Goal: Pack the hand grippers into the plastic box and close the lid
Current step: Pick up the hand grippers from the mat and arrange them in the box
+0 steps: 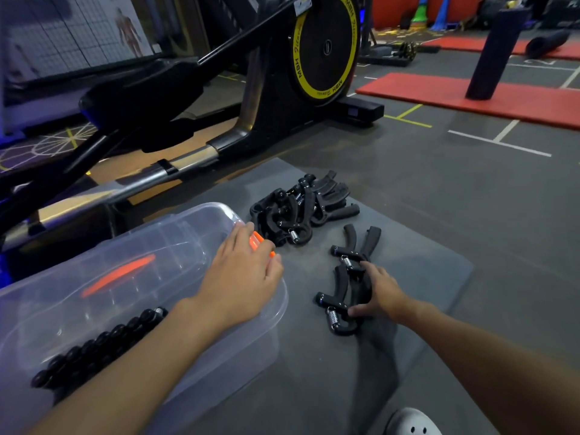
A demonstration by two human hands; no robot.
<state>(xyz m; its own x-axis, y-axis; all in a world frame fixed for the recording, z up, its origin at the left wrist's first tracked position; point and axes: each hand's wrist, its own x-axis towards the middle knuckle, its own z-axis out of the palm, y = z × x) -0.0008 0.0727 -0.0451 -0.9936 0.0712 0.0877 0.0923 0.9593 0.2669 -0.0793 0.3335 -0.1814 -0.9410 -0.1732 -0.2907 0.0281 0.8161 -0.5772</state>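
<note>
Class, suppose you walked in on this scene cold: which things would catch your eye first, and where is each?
The clear plastic box at lower left, its lid on, with the left hand at its orange latch. Beside it, a heap of black hand grippers on the grey mat, and the right hand on one of two nearer ones.

Your grey mat bears the plastic box; just right of the box lie two hand grippers, beyond its far corner a heap of grippers.

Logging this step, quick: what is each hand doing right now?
Left hand: on the box lid's orange latch, fingers bent on it.
Right hand: closing on a gripper on the mat, not lifted.
</note>
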